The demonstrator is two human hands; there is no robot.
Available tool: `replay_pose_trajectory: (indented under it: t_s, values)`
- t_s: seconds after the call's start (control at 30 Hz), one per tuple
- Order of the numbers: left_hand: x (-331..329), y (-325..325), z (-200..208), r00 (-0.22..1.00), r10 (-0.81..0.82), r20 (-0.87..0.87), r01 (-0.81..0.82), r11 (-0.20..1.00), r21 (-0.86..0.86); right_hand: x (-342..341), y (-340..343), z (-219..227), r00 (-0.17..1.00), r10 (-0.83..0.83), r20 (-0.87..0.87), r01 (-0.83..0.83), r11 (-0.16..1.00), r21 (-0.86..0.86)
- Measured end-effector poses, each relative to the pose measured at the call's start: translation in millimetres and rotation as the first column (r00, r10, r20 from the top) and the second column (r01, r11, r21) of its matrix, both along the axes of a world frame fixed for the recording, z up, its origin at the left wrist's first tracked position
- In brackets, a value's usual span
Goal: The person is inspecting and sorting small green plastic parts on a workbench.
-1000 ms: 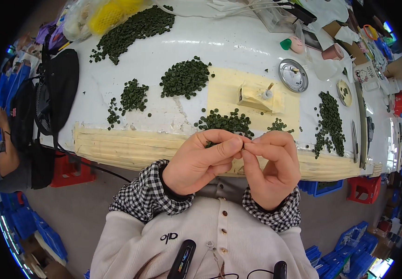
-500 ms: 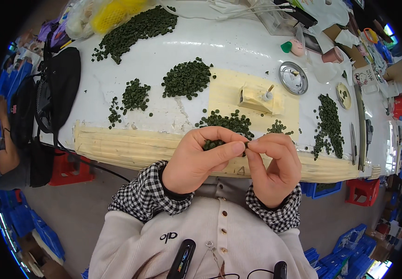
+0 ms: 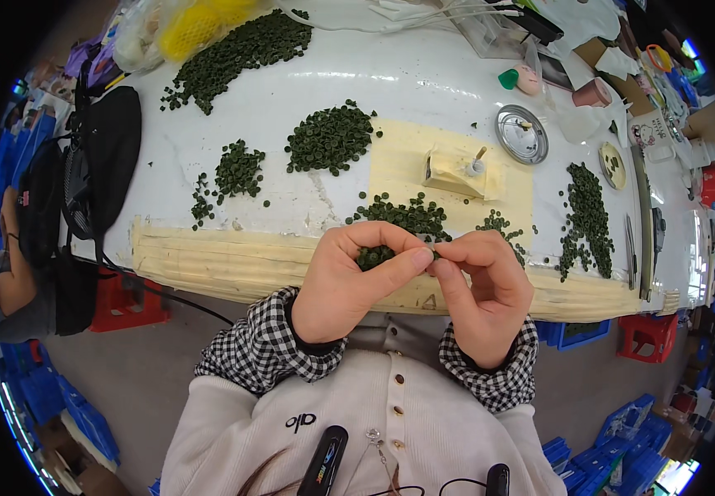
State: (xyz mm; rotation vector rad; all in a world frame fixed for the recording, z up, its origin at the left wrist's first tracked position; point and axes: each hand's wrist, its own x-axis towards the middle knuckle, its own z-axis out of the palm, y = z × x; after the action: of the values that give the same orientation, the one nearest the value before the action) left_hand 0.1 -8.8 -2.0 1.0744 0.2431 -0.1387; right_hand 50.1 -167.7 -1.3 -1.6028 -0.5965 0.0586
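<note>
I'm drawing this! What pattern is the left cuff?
Left cuff: black-and-white check, clearest in the head view.

Left hand (image 3: pixel 337 285) more arched, lower fingers hidden

Bright light streaks the white table (image 3: pixel 374 77) with glare, and outer edges bend.

White tabletop (image 3: pixel 171 178) lies open between the black bag (image 3: pixel 117 157) and small green pile (image 3: pixel 238 170), but the taped block (image 3: pixel 455 175) obstructs ahead.
</note>
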Motion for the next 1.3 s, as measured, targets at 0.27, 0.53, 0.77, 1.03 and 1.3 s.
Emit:
replay_pose_trajectory:
  t_s: [0.27,0.53,0.77,1.03,1.3]
  values:
    - [1,-4,2,0.981,0.063,0.183,-0.092,0.984,0.153,-3,1,1,0.993,0.030,-0.115,-0.024,0.998,0.055]
    - [1,-1,3,0.986,0.020,0.163,-0.058,0.971,0.233,0,-2,2,0.951,0.140,-0.274,-0.104,0.984,0.143]
    - [2,-4,-1,0.984,0.045,0.171,-0.082,0.974,0.213,0,0,0,0.951,0.133,-0.279,-0.096,0.985,0.143]
    - [3,6,-4,0.993,0.099,-0.068,-0.110,0.977,-0.184,9,-19,8,0.967,-0.221,-0.130,0.226,0.974,0.025]
    - [4,21,0,0.989,0.130,-0.073,-0.145,0.952,-0.270,26,-48,14,0.912,-0.035,0.410,0.255,0.831,-0.495]
